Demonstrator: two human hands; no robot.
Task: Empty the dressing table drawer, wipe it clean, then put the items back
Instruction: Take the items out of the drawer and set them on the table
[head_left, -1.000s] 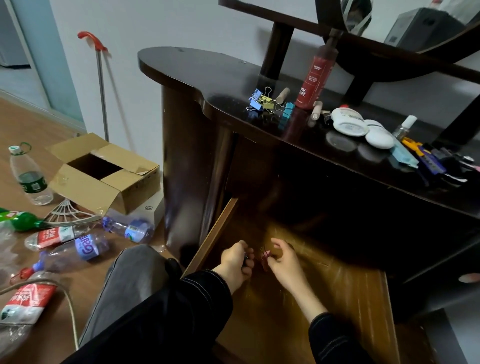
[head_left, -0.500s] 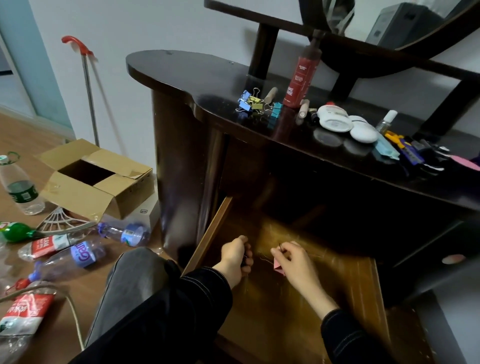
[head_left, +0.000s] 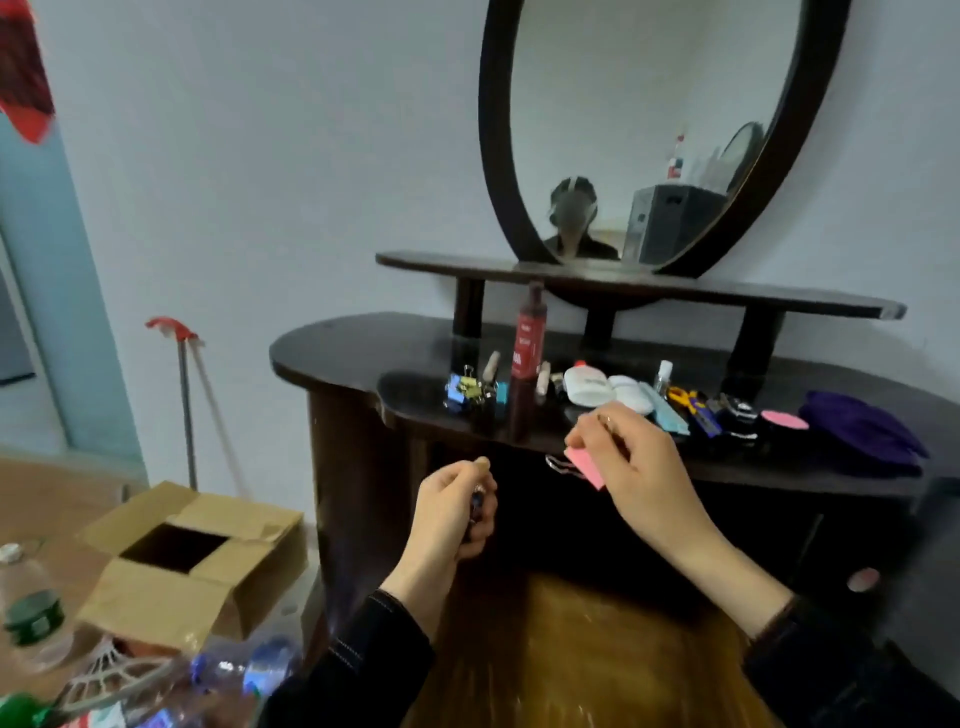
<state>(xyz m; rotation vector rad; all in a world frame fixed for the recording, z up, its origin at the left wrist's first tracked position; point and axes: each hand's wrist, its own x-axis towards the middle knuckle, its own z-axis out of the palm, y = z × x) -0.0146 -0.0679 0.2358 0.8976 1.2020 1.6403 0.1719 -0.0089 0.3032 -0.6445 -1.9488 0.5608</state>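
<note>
Hands are up out of the drawer (head_left: 597, 649) now: right hand (head_left: 623, 457) pinches a pink clip (head_left: 584, 465), probably light and stiff, by its body; left hand (head_left: 452, 512) grips something small (head_left: 475, 506), dark.

Black long sleeves (head_left: 358, 670), thin pale stitching (head_left: 387, 603) near the cuffs, hands (head_left: 452, 509) bare

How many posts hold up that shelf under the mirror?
3: left post left of the red bottle; middle post under the mirror; right post near the purple cloth. None seems hidden.
</note>
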